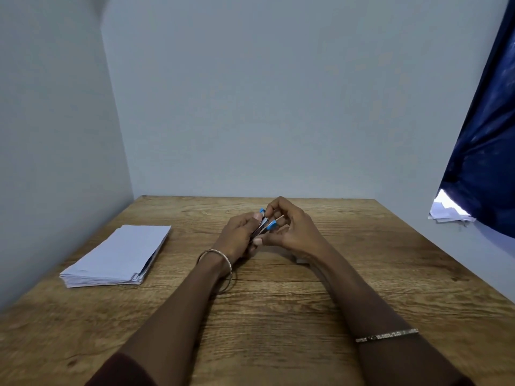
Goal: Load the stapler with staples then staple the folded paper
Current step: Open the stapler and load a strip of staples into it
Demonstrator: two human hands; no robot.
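- Holding the blue stapler [264, 224] above the counter [278, 302], your left hand [239, 237] hides most of it.
- Your right hand [292, 227] pinches its top; staples too small to see.

Two hands [239, 235] [292, 227], one stapler [264, 222], one paper stack [119, 254], two bracelets [220, 259] [387, 335]

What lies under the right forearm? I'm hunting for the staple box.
A small pale object peeks out on the wooden table beneath the right forearm. Most of it is covered, so what it is cannot be told.
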